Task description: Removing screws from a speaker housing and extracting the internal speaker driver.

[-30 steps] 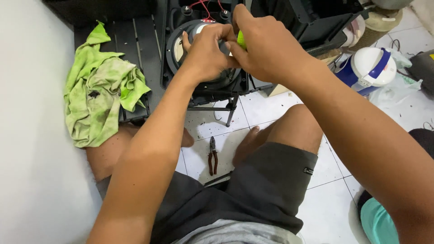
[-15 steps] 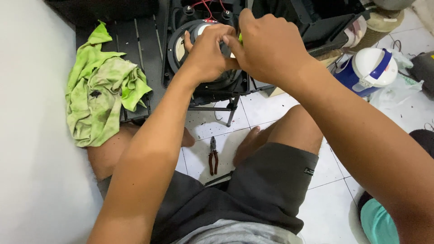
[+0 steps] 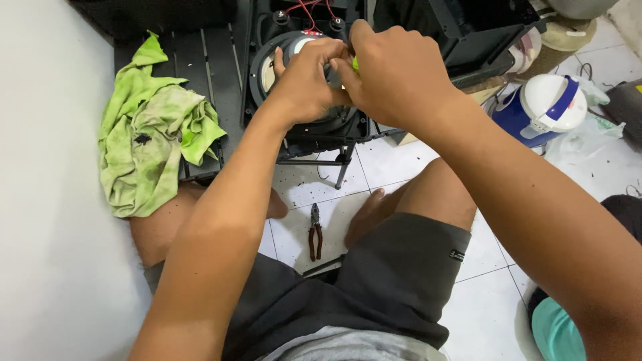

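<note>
1. Head view, the hands: the left hand [image 3: 309, 80] and the right hand [image 3: 394, 77] meet close together over the round black loudspeaker driver [image 3: 304, 113], which lies face down in a black frame on thin metal legs. The left hand is curled, its fingers resting on the pale centre part of the driver. The right hand is closed in a pinch around a small yellow-green object [image 3: 355, 64]; only a sliver of it shows between the fingers, so I cannot tell what kind of thing it is.

2. Head view, the work: just beyond the hands, red wires [image 3: 309, 12] run to the terminals at the far edge of the driver, and they seem attached. I judge the job to be in the middle: the driver is out and open to the hands, and the fine work at its centre is in progress. What is finished under the fingers I cannot see.

3. Head view, the surroundings: near the person's knees, well below the hands, a pair of pliers with dark red handles [image 3: 314, 234] lies on the white tiled floor [image 3: 495, 294], not in use. To the left of the left forearm a crumpled green cloth [image 3: 150, 147] lies on a black slatted surface. To the right of the right arm stands a white and blue plastic jug [image 3: 545, 107].
</note>
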